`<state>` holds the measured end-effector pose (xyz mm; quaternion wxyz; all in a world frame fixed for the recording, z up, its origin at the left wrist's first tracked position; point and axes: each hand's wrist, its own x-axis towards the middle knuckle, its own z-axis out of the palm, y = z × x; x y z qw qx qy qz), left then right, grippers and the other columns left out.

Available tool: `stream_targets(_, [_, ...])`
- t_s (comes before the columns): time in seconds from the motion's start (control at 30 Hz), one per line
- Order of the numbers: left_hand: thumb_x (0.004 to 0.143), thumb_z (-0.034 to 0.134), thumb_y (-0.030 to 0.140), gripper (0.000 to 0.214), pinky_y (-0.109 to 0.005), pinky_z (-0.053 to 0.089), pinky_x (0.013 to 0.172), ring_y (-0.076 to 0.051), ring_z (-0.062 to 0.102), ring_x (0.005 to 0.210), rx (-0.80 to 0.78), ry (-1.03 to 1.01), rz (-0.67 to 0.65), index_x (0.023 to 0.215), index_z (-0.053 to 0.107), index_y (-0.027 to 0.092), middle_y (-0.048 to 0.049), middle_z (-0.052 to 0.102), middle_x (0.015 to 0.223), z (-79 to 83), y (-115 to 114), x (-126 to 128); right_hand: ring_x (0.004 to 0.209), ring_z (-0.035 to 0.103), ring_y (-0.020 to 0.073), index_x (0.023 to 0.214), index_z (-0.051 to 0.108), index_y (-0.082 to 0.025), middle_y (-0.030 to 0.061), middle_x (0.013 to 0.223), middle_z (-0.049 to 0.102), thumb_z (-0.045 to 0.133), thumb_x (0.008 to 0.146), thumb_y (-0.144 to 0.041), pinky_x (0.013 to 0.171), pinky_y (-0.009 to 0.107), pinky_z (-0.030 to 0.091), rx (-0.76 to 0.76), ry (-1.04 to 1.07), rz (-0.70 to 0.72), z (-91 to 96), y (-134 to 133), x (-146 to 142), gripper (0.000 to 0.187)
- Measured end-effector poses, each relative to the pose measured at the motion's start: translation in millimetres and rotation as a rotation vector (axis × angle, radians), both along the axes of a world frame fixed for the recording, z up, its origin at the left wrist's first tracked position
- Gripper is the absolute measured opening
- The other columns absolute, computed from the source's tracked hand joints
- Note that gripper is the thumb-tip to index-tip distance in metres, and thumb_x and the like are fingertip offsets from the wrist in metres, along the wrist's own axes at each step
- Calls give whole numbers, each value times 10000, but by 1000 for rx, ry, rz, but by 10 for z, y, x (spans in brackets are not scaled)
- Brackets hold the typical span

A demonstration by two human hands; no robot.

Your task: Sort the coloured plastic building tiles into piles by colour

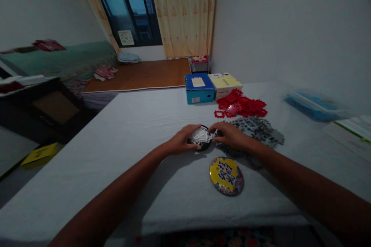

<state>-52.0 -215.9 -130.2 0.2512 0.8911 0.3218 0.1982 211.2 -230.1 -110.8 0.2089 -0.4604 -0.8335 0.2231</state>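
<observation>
Left hand (pixel 183 139) and right hand (pixel 230 135) both clasp the rim of a black tin (pixel 203 147) between them, with white pieces (pixel 200 136) heaped inside. Grey pieces (pixel 261 129) and red pieces (pixel 243 106) lie loose beyond the right hand. Yellow lid (pixel 226 175) lies off, below the right wrist.

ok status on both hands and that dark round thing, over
Left hand, right hand both on dark round container. White pieces piled on it. Yellow disc nearer, apart.

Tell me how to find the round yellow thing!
Start at the white table. Between the right hand and the table's near edge lies a flat disc. It is the only round yellow thing, with dark characters and a colourful rim.
</observation>
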Motion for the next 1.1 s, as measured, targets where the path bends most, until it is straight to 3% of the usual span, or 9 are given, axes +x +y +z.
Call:
stream_targets(0.17, [757, 744, 506, 1021, -519, 266, 1185, -328, 224, 1483, 29, 1, 62, 1563, 193, 203, -188, 229, 1610, -98, -86, -106, 752, 630, 146, 1047, 653, -214, 42, 1015, 676, 661, 761, -103, 707, 291, 513, -36, 93, 42, 87, 10, -57, 307])
stream_targets(0.37, [859, 637, 480, 901, -541, 246, 1182, -326, 136, 1505, 25, 30, 61, 1561, 159, 180, -219, 148, 1622, -183, -155, -46, 808, 633, 159, 1095, 673, -207, 57, 1019, 638, 695, 803, -176, 784, 317, 514, -30, 121, 126, 59, 8, -271, 295])
stream_targets(0.53, [882, 596, 499, 894, -536, 225, 1191, -328, 75, 1512, 39, 50, 88, 1571, 108, 205, -196, 59, 1641, -222, -218, -7, 763, 614, 156, 1157, 661, -206, 67, 1028, 619, 737, 799, -259, 763, 324, 501, 38, 67, 96, 36, 3, -324, 371])
stream_targets(0.67, [878, 612, 472, 931, -543, 219, 1191, -328, 63, 1513, 52, 49, 93, 1571, 69, 171, -224, 63, 1635, -270, -217, 1, 786, 611, 187, 1135, 676, -200, 68, 939, 629, 704, 837, -265, 738, 314, 477, 111, -82, 86, 55, -31, -398, 307])
stream_targets(0.87, [837, 668, 465, 999, -531, 184, 1203, -343, 68, 1509, 30, 5, 51, 1568, 67, 143, -247, 73, 1627, -315, -148, -58, 916, 620, 220, 1125, 665, -176, 111, 1020, 651, 595, 894, -181, 773, 307, 455, 276, -277, 130, 84, -71, -458, 241])
stream_targets(1.1, [857, 641, 433, 879, -551, 219, 1186, -336, 129, 1504, 28, -38, 109, 1562, 166, 210, -192, 157, 1629, -294, -163, -12, 778, 627, 156, 1000, 704, -197, 28, 900, 707, 623, 773, -61, 740, 261, 452, 108, 42, 25, -19, 5, -407, 277])
